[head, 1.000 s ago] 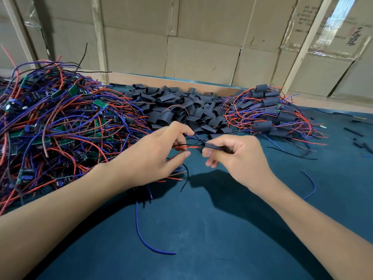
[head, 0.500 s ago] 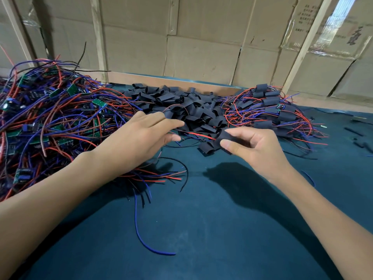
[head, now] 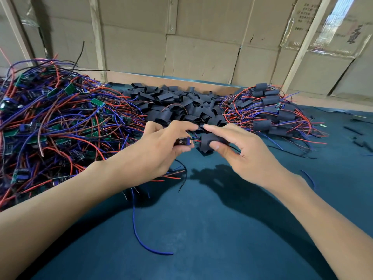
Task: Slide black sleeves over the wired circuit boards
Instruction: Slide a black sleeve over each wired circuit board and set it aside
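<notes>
Head view. The left hand (head: 161, 150) pinches a wired circuit board (head: 184, 141) between thumb and curled fingers; the board's red and blue leads run rightward toward the sleeve. The right hand (head: 242, 152) pinches a black sleeve (head: 205, 141) between thumb and index finger, with the remaining fingers loosely extended. The sleeve sits just right of the board, near it; the board itself lies outside the sleeve.

Landmark: the pile of loose black sleeves (head: 177, 104), directly behind both hands. Left of this pile lies a heap of unsleeved wired boards (head: 50, 122). Right of the pile lies a smaller heap of sleeved boards (head: 270, 112). All rest on a dark blue mat (head: 201, 229). Behind the pile stands a cardboard wall (head: 201, 47). In front of the pile, a single blue wire (head: 141, 229) lies on the mat.
</notes>
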